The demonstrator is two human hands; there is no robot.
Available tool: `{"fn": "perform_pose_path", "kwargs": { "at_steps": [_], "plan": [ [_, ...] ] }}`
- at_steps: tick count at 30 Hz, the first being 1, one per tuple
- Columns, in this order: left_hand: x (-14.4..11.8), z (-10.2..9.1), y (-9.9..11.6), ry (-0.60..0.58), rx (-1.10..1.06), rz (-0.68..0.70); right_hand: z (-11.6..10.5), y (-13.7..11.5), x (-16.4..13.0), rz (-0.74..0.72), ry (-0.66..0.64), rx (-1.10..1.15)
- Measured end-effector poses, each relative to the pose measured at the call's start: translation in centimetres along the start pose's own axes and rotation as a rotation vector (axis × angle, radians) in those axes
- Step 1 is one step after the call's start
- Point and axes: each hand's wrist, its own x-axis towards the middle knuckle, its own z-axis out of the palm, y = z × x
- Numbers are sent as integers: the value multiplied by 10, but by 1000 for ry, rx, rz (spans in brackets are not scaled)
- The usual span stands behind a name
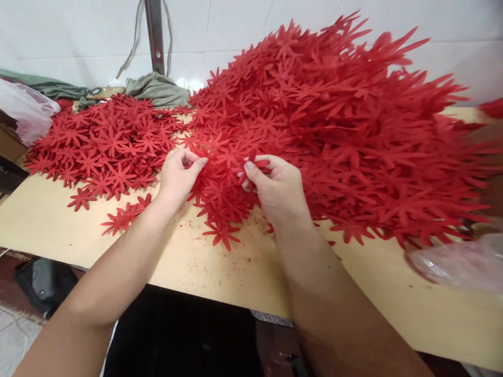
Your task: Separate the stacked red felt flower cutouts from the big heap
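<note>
Both the left hand (178, 175) and right hand (275, 186) pinch red flower cutouts (220, 157) at the big right pile's (346, 131) near edge, seemingly lying flat on the table (220, 272).

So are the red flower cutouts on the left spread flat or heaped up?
Spread flat: the left cutouts lie in a thin layer on the table, a few loose at the edge. The right pile is heaped high.

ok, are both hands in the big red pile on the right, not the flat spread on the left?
Yes: the left hand and right hand both pinch red flower cutouts at the near edge of the big pile.
</note>
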Motion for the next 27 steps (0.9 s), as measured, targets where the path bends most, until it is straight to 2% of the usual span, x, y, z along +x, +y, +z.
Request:
{"fn": "perform_pose_path", "kwargs": {
  "at_steps": [3, 6, 8, 10, 12, 14, 19, 23, 27],
  "plan": [
    [-1, -2, -2, 103, 160, 103, 0, 1, 0, -28, -8, -45],
    [-7, -1, 5, 119, 129, 179, -1, 2, -2, -45, -14, -92],
    [-14, 2, 14, 6, 60, 202, 1, 0, -3, -45, -38, -123],
    [-22, 7, 23, -155, -21, 182, 5, -3, -6, -53, -99, -148],
    [-29, 12, 28, -277, -119, 114, 10, -6, -9, -66, -179, -150],
    [-32, 15, 30, -331, -207, 22, 14, -6, -11, -47, -244, -128],
    [-26, 15, 26, -269, -303, -92, 15, -3, -10, 78, -266, -39],
    [-22, 15, 27, -241, -292, -107, 11, -7, -9, 10, -250, -111],
    [-15, 11, 25, -164, -350, -191, 4, -6, -5, -35, -147, -201]
  ]
}}
